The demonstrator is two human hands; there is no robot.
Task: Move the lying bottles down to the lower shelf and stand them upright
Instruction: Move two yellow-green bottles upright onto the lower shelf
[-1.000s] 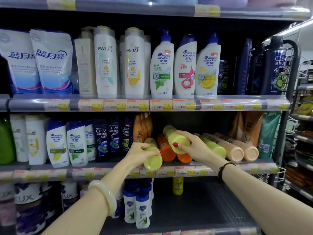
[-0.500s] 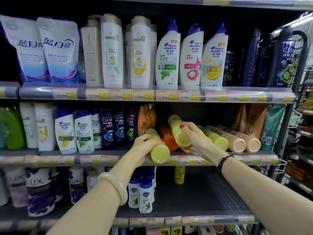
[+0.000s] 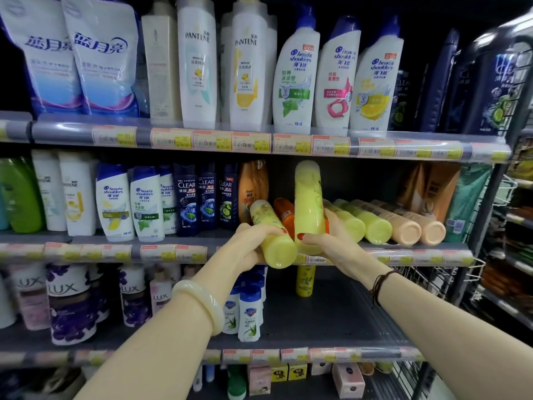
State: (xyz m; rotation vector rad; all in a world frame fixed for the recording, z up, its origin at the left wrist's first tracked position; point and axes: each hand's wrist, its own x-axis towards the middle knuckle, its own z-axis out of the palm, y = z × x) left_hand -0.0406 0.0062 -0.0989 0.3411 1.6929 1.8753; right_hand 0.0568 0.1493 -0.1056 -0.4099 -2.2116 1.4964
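Left hand (image 3: 250,243) gripping tilted yellow bottle (image 3: 272,238), right hand (image 3: 326,241) gripping upright one (image 3: 308,206); one bottle standing on lower shelf (image 3: 331,313), several lying bottles (image 3: 389,223) waiting

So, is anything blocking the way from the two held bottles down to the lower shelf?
Nothing visible. The lower shelf is bare below the left bottle and right bottle, except one yellow bottle standing at the back.

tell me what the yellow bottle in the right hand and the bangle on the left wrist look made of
Yellow bottle: probably translucent plastic with a glossy finish, since it glows and shows highlights. Bangle: pale, smooth and milky with a soft sheen, perhaps jade, stone or glass; the look leaves it open.
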